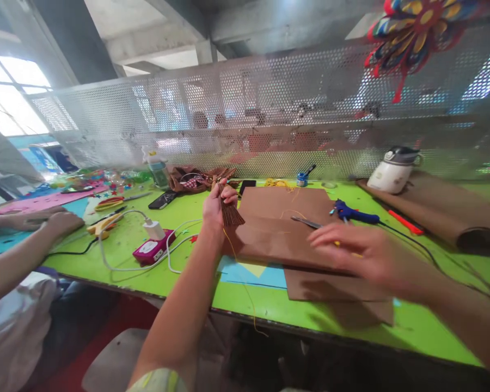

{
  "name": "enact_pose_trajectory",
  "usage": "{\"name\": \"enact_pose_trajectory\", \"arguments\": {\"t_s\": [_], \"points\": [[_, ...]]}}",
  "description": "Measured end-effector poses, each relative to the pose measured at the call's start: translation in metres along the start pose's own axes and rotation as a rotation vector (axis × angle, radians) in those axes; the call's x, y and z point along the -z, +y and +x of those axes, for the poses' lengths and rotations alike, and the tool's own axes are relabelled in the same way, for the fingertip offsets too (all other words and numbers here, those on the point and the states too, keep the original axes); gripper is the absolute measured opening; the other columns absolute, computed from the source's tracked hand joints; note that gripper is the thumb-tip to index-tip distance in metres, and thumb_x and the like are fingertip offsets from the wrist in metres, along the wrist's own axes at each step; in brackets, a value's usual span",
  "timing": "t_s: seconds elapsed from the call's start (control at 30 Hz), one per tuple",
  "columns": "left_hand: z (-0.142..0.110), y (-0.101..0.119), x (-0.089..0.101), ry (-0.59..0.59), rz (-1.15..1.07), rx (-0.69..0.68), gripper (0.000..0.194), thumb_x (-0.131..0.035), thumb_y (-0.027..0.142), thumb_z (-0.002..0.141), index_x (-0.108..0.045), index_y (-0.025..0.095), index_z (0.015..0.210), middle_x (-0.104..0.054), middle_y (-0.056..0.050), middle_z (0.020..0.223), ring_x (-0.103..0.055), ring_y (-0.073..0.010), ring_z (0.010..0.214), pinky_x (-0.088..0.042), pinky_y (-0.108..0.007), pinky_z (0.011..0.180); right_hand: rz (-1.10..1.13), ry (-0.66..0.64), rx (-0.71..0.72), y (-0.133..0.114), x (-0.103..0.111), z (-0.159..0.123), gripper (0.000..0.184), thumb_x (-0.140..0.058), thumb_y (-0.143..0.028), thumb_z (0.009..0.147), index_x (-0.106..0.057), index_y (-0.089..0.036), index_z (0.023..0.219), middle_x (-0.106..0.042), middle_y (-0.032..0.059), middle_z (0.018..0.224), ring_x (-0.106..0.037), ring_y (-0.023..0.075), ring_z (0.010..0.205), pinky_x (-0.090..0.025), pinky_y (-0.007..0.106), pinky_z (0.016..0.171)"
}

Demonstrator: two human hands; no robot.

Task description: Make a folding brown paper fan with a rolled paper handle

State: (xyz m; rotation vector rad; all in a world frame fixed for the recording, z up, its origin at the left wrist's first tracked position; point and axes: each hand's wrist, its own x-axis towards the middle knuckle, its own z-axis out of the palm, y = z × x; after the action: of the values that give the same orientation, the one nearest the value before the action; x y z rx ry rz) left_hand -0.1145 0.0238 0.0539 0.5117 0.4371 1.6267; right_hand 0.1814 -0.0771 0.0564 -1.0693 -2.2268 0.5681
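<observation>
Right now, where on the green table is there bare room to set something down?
Bare green tabletop shows between the nearer black smartphone and the left hand, and right of the lower brown sheet. It is crowded around the blue glue gun and magenta power strip.

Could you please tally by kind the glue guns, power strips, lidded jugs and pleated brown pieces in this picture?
Glue guns, a blue glue gun and a yellow glue gun: 2
Power strip, purple: 1
Lidded jug, white: 1
Pleated brown piece, in the left hand: 1
Total: 5
</observation>
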Motion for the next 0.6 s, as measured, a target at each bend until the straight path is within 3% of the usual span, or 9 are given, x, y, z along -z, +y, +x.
{"name": "enact_pose_trajectory", "arguments": {"t_s": [0.07,0.13,0.27,0.33,0.43,0.53,0.6], "points": [[-0.009,0.001,-0.006,-0.122,-0.063,0.004,0.025,-0.034,0.023,0.096,-0.053,0.016,0.082,-0.034,0.005,0.054,-0.038,-0.0020,0.044,-0.030,-0.007,0.039,0.173,-0.140,0.006,-0.031,-0.049,0.019,0.024,-0.056,-0.029,0.082,-0.068,-0.020,0.101,-0.069,0.0070,0.098,-0.062,0.0168,0.073,-0.049,0.029,0.064],[-0.016,0.000,-0.011,-0.185,-0.077,0.013,0.024,-0.035,0.023,0.095,-0.055,0.016,0.084,-0.034,0.005,0.055,-0.038,-0.0022,0.044,-0.030,-0.007,0.038,0.283,-0.180,-0.032,-0.044,-0.088,0.038,0.035,-0.060,-0.026,0.078,-0.064,-0.015,0.112,-0.069,0.0091,0.097,-0.060,0.0148,0.066,-0.048,0.027,0.059],[-0.021,-0.001,-0.013,-0.210,-0.061,0.007,0.025,-0.033,0.024,0.096,-0.055,0.016,0.084,-0.032,0.005,0.054,-0.035,-0.0032,0.043,-0.030,-0.008,0.037,0.697,-0.366,-0.261,-0.046,-0.136,0.061,0.051,-0.059,-0.023,0.077,-0.050,-0.015,0.126,-0.062,0.0115,0.108,-0.056,0.0090,0.053,-0.047,0.025,0.049],[-0.019,-0.001,-0.012,-0.224,-0.076,0.012,0.028,-0.031,0.024,0.096,-0.054,0.016,0.083,-0.032,0.005,0.054,-0.034,-0.0033,0.043,-0.029,-0.008,0.036,0.858,-0.430,-0.347,-0.046,-0.148,0.061,0.043,-0.056,-0.025,0.079,-0.051,-0.013,0.119,-0.063,0.0076,0.093,-0.054,0.0086,0.050,-0.046,0.025,0.048],[-0.016,-0.002,-0.008,-0.231,-0.102,0.038,0.032,-0.027,0.025,0.097,-0.052,0.015,0.079,-0.030,0.005,0.053,-0.033,-0.0028,0.041,-0.026,-0.007,0.035,0.818,-0.298,-0.299,-0.051,-0.151,0.048,0.022,-0.049,-0.029,0.085,-0.060,-0.013,0.094,-0.051,-0.0035,0.058,-0.047,0.0086,0.048,-0.039,0.021,0.049],[-0.012,-0.004,-0.006,-0.226,-0.116,0.066,0.035,-0.025,0.025,0.097,-0.049,0.014,0.074,-0.029,0.005,0.052,-0.031,-0.0023,0.039,-0.024,-0.008,0.034,0.585,-0.089,-0.105,-0.056,-0.145,0.034,0.024,-0.043,-0.029,0.089,-0.061,-0.015,0.080,-0.047,-0.0035,0.057,-0.043,0.0094,0.055,-0.032,0.022,0.053],[-0.010,-0.008,-0.004,-0.198,-0.103,0.072,0.036,-0.025,0.025,0.097,-0.049,0.015,0.073,-0.028,0.005,0.051,-0.031,-0.0030,0.038,-0.024,-0.009,0.033,0.474,-0.035,-0.025,-0.059,-0.143,0.026,0.027,-0.040,-0.029,0.091,-0.058,-0.016,0.075,-0.050,-0.0022,0.061,-0.043,0.0102,0.058,-0.031,0.023,0.055]]}}
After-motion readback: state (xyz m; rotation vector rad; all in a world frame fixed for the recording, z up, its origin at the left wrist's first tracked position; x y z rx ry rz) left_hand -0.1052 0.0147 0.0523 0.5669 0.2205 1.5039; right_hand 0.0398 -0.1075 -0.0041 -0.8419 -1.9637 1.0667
